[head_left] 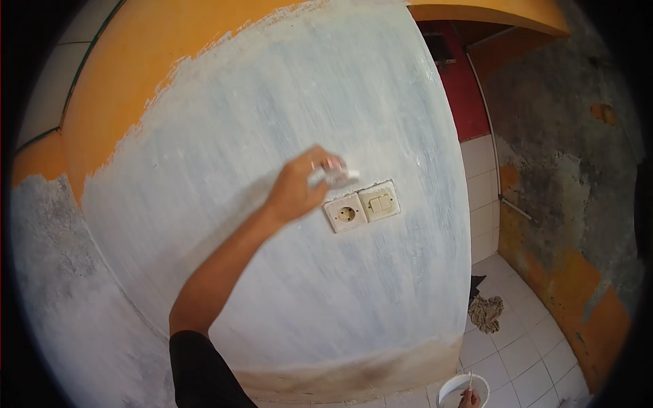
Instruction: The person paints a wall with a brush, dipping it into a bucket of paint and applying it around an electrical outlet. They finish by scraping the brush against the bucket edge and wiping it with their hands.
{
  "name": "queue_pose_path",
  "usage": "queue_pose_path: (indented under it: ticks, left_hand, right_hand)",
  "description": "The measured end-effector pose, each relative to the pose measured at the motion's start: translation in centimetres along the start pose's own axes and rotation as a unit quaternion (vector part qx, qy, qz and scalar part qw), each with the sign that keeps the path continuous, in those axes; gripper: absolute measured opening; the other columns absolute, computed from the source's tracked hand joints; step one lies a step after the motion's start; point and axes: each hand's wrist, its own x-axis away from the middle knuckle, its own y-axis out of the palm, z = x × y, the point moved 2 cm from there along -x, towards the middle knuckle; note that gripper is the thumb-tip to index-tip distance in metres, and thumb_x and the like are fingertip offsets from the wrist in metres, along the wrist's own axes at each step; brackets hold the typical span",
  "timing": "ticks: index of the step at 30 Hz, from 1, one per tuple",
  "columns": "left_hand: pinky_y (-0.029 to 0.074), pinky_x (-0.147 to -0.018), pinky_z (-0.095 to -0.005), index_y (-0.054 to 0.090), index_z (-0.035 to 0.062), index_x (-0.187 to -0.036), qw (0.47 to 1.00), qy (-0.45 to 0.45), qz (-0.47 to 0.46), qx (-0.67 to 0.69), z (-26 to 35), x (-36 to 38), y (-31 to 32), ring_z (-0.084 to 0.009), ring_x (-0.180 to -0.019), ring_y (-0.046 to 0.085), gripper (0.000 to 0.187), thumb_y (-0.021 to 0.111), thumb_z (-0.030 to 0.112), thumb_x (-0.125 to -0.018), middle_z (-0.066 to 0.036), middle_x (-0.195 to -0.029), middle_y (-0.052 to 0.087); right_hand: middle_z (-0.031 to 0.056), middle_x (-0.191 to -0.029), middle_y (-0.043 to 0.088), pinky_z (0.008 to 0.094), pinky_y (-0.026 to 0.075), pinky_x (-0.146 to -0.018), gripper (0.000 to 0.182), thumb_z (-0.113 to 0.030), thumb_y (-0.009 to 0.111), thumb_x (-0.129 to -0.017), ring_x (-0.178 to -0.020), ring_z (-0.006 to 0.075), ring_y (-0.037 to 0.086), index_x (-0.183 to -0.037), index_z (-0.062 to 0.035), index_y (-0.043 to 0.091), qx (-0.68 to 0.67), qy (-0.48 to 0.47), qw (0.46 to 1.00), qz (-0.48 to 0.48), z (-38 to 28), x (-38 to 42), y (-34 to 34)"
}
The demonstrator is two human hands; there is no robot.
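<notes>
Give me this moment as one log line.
Left hand: holding blurred pale tool near socket and switch | right hand: at white bucket, grip unclear | wall: streaky pale coat

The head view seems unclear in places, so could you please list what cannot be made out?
Head view:
- Tool in left hand: blurred, partly covered by fingers.
- White bucket: base cut off by bottom edge.
- Right hand: wrist cut off likewise.
- Black item: partly hidden behind wall.

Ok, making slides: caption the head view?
Left hand holds a blurred tool by a streaky pale wall; right hand at a white bucket.
</notes>
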Motion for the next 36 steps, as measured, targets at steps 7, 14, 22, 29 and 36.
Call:
queue_pose_path:
  ticks: [7, 14, 22, 29, 36]
  left_hand:
    - [0.047, -0.086, -0.0287, 0.067, 0.0015, -0.109, 0.992, -0.071, 0.039, -0.095, -3.5, -13.7, -11.8, -0.0124, -0.09, 0.061, 0.032, 0.071, 0.026, -0.088, -0.006, -0.098, 0.069]
    - [0.047, -0.087, -0.03, 0.068, 0.0017, -0.108, 0.959, -0.011, 0.206, -0.193, -4.0, -21.1, -19.8, -0.0161, -0.094, 0.064, 0.032, 0.067, 0.029, -0.091, -0.007, -0.1, 0.07]
    - [0.051, -0.079, -0.0354, 0.069, 0.0084, -0.097, 0.87, 0.187, 0.34, -0.304, -5.0, -18.3, -13.5, -0.0272, -0.09, 0.066, 0.021, 0.065, 0.004, -0.077, -0.007, -0.097, 0.069]
    - [0.047, -0.074, -0.0375, 0.072, 0.0156, -0.097, 0.864, 0.258, 0.225, -0.369, -1.9, -7.1, 0.5, -0.0239, -0.09, 0.064, 0.033, 0.075, 0.004, -0.067, -0.004, -0.091, 0.068]
    - [0.042, -0.076, -0.0346, 0.07, 0.0118, -0.094, 0.915, 0.283, 0.09, -0.274, 1.8, 3.3, 10.1, -0.0203, -0.086, 0.062, 0.023, 0.075, 0.01, -0.071, -0.002, -0.092, 0.066]
  right_hand:
    - [0.0218, -0.118, 0.063, 0.0438, 0.043, -0.095, 0.048, -0.034, 0.051, -0.097, -0.11, 0.0331, 0.056, -0.117, 0.0081, 0.061, -0.004, -0.053, 0.999, -0.005, 1.4, -0.6, 0.4]
    - [0.0206, -0.116, 0.064, 0.0423, 0.045, -0.092, 0.044, -0.032, 0.05, -0.098, -0.107, 0.0314, 0.058, -0.115, 0.007, 0.063, -0.013, -0.035, 0.998, 0.046, 3.9, -1.2, 0.6]
    - [0.02, -0.116, 0.064, 0.0413, 0.045, -0.092, 0.045, -0.033, 0.049, -0.098, -0.106, 0.0306, 0.058, -0.116, 0.0064, 0.063, -0.015, -0.036, 0.999, 0.036, 4.3, -1.2, -1.3]
    - [0.0207, -0.12, 0.062, 0.0423, 0.044, -0.096, 0.049, -0.036, 0.049, -0.098, -0.111, 0.0314, 0.057, -0.12, 0.0067, 0.061, 0.039, -0.042, 0.994, 0.091, 7.1, -3.4, -0.6]
    - [0.0187, -0.107, 0.065, 0.0436, 0.045, -0.089, 0.045, -0.034, 0.051, -0.098, -0.101, 0.0299, 0.058, -0.111, 0.0069, 0.064, 0.023, -0.086, 0.994, 0.061, 3.8, -2.2, -1.3]
